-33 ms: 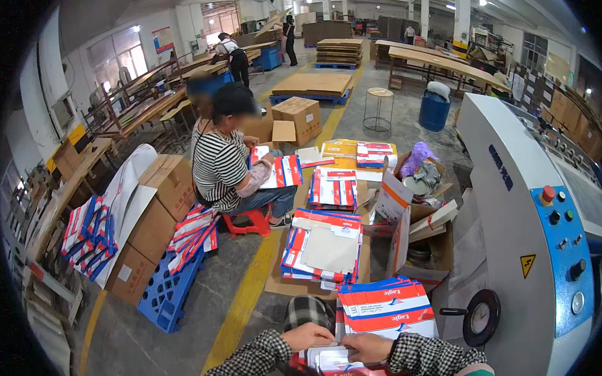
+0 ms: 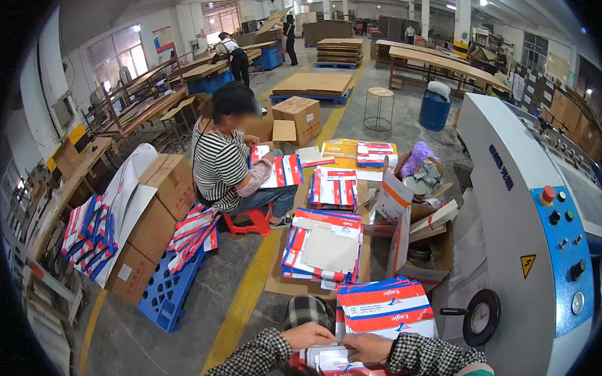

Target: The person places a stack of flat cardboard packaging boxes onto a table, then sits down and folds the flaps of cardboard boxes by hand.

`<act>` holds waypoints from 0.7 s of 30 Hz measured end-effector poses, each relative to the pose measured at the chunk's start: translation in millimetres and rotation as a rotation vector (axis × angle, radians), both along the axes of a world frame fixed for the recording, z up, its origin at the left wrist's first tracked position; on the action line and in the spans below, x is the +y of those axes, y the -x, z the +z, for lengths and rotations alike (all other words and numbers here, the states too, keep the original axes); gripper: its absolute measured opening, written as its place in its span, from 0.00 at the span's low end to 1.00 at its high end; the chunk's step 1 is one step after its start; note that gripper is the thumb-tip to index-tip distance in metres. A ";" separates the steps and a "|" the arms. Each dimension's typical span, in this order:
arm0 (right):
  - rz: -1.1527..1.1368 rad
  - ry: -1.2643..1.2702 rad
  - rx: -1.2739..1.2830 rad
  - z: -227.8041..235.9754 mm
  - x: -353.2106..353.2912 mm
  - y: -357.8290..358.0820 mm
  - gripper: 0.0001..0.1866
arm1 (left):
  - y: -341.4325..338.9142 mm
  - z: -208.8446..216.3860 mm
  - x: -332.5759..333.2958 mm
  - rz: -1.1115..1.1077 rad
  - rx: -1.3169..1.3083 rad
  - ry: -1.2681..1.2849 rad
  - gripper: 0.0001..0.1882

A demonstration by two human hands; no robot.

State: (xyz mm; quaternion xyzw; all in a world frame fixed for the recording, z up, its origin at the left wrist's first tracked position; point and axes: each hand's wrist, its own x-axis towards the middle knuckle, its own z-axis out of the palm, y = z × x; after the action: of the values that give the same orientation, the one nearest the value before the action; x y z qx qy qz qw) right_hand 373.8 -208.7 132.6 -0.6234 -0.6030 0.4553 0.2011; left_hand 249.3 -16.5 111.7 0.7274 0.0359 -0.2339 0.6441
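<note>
Both hands sit at the bottom edge of the head view, sleeves in a black-and-white check. The left hand lies curled, knuckles up, on the near-left edge of a flat printed carton blank in red, white and blue; the right hand lies beside it, fingers folded over the top edge of the same blank. Each hand is closed onto that sheet; whether the thumbs pinch from beneath, I cannot tell, since the undersides are hidden. The blank rests low in front of the body, just below a neat stack of like blanks, and near a larger stack topped with a plain grey sheet on the floor. Judgement: the blank is thin paperboard, light, fairly stiff across its panels but ready to bend at the pre-scored folds; the printed face looks glossy, so likely a little slippery under dry fingers. Edges may crease or dog-ear if pinched hard at a corner. Best hold looks to be along two opposite edges, near the middle of each, fingers flat, so the sheet does not sag or fold by itself. To the right stands a white machine with a blue control panel. A seated person in a striped top handles similar blanks further off.
</note>
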 end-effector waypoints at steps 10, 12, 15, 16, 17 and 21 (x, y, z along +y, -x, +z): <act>-0.125 0.030 0.066 10.5 -0.5 4.4 0.24 | 13.8 -48.7 10.8 0.329 0.060 0.040 0.16; -0.031 0.022 -0.013 2.7 -0.3 1.6 0.24 | 18.1 -49.6 12.0 0.087 -0.310 -0.680 0.20; -0.056 0.038 -0.028 5.0 0.3 0.5 0.23 | 6.2 -45.6 9.6 -0.036 -0.234 -0.690 0.19; -0.056 0.051 -0.037 4.9 1.4 0.0 0.23 | 2.1 -44.3 9.6 -0.106 -0.259 -0.718 0.18; -0.050 0.053 -0.044 7.8 3.3 -1.0 0.22 | -1.9 -40.7 10.7 -0.139 -0.104 -0.593 0.16; -0.075 0.055 -0.002 0.9 5.0 -4.3 0.23 | 5.1 -53.1 14.2 0.023 -0.116 -0.440 0.14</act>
State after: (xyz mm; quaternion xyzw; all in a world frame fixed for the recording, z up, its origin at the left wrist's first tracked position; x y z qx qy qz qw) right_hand 378.1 -203.7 133.4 -0.6512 -0.5668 0.4631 0.2004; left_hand 244.2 -2.3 58.6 0.8621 0.0572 -0.1711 0.4735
